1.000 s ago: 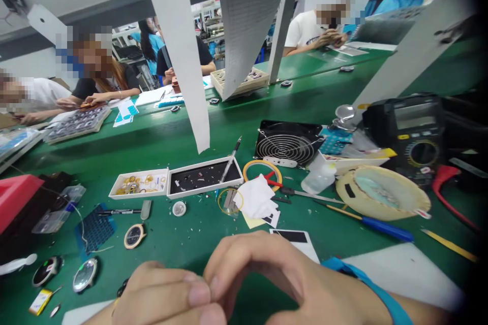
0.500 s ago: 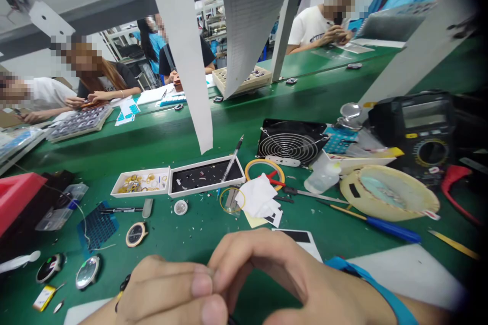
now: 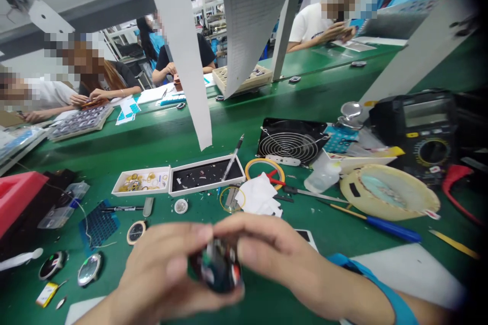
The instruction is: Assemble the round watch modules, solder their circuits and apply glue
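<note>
A small round dark device (image 3: 219, 266), blurred, is held between both hands low in the middle of the head view. My left hand (image 3: 163, 264) wraps round its left side, fingers above and thumb side below. My right hand (image 3: 274, 254) grips its top and right edge, with a blue band on that wrist. Left of my hands lie a round watch face with a gold rim (image 3: 136, 232), a silver round watch case (image 3: 89, 269), a dark watch case (image 3: 51, 265) and a small yellow and white battery (image 3: 46, 294).
Beyond my hands are a white tray of small rings (image 3: 142, 182), a black-lined tray (image 3: 202, 176) with a pen, and a fan (image 3: 292, 139). A yellowish bowl (image 3: 389, 193), blue-handled screwdriver (image 3: 394, 228) and multimeter (image 3: 415, 132) stand right. Several people work across the table.
My hands have turned and lifted, and the round dark device, hidden before, now shows between them. The things on the table have hardly shifted.
</note>
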Available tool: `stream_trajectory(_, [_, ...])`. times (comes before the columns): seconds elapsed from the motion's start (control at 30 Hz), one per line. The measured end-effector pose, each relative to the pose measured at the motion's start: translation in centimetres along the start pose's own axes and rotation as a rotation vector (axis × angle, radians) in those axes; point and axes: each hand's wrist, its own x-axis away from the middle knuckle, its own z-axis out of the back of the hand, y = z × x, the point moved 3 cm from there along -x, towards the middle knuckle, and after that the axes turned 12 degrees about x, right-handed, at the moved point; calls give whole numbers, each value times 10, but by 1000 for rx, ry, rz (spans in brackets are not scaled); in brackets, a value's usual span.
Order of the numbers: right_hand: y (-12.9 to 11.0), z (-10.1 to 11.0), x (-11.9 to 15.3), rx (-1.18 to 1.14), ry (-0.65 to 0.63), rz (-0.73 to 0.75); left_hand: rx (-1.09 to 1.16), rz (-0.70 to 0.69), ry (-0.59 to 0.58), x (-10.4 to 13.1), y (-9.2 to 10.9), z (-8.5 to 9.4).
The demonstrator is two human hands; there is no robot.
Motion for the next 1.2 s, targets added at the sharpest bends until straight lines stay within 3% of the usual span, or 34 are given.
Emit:
stream_trajectory(0.03, [3,4,-3,20,67,1,41,-39,127,-12,-4,1])
stream_trajectory(0.07, [6,7,-6,30,126,-4,67,-35,139,-23,-8,-3])
stream_trajectory(0.2, [19,9,-15,92,207,-71,-37,52,38,-42,-15,-17])
stream_trajectory(0.3, [23,4,-15,178,237,-65,-95,12,-28,-40,-9,-19])
stream_trajectory(0.63, [37,0,-18,217,336,-109,-91,-42,-65,-35,-7,-20])
stream_trajectory(1.2, [36,3,-14,243,324,-105,-160,-51,-75,-40,-9,-23])
